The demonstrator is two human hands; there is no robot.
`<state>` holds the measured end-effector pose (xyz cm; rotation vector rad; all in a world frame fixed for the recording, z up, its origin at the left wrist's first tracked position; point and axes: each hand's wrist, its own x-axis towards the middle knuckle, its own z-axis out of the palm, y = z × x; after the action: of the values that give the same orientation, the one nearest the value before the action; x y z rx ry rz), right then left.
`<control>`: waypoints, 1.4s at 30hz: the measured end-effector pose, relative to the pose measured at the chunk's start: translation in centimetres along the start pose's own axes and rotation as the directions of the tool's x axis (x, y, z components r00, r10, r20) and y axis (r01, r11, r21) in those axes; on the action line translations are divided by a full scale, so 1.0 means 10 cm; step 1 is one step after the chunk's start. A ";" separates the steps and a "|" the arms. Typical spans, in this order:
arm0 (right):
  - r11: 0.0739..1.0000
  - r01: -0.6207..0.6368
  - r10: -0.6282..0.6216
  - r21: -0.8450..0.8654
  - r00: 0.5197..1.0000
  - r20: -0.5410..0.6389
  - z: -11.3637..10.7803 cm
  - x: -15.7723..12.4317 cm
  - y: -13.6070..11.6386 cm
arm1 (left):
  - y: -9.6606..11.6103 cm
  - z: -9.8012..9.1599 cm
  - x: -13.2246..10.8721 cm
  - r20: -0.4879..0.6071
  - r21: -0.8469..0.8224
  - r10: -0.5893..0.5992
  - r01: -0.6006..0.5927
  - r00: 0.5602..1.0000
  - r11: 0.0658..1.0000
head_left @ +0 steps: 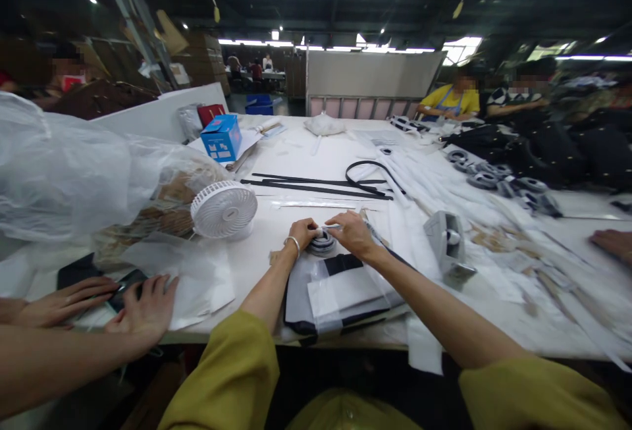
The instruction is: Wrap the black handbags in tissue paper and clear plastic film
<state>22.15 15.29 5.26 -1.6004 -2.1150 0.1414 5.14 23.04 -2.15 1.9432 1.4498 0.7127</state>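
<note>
A grey and black coiled strap (pixel 322 243) stands on the table between my hands. My left hand (pixel 301 234), with a bangle at the wrist, has its fingers closed against the coil's left side. Over the coil's upper right edge my right hand (pixel 351 234) holds thumb and fingers in a pinch. A small white bit shows at the fingertips, too small to name. Just nearer to me lies a folded grey and black fabric piece (pixel 299 301), with a white paper sheet (pixel 340 292) in clear plastic on top.
A white fan (pixel 224 211) and a blue box (pixel 220 138) stand left. Black straps (pixel 316 183) lie beyond my hands. A tape dispenser (pixel 447 245) is to the right. At left, a co-worker's hands (pixel 148 305) rest near plastic sheets. More grey coils (pixel 486 176) lie far right.
</note>
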 end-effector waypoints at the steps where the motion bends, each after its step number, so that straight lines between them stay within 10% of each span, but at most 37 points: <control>1: 0.999 0.009 -0.006 0.041 0.998 -0.066 -0.19 -0.13 0.08 | 0.00 0.00 0.00 0.006 0.001 0.002 -0.002 1.000 1.000; 5: 0.967 -0.244 0.256 0.080 0.913 -0.318 -1.02 -0.90 0.64 | 0.00 0.00 0.03 0.023 0.004 0.010 -0.010 1.000 1.000; 9: 0.742 -0.641 0.645 0.197 0.600 -0.474 -1.46 -1.74 1.31 | 0.00 0.00 0.08 0.036 0.012 0.017 -0.017 0.999 1.000; 12: 0.529 -0.742 0.849 0.412 0.454 -0.272 -1.41 -2.04 1.65 | 0.00 0.00 0.08 0.033 0.031 0.014 -0.015 0.999 0.999; 18: 0.192 -0.676 0.919 0.712 0.378 0.112 -1.13 -1.99 1.73 | 0.01 0.00 0.05 -0.001 0.071 0.000 0.000 1.000 0.997; 42: 0.224 -0.644 0.975 0.731 0.150 -0.166 -0.73 -2.09 1.39 | 0.08 0.00 -0.01 -0.025 0.104 -0.022 0.025 0.999 0.994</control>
<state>41.71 -1.24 0.17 -1.9258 -0.3067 0.4387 5.66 22.80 -1.56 1.9989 1.5500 0.6640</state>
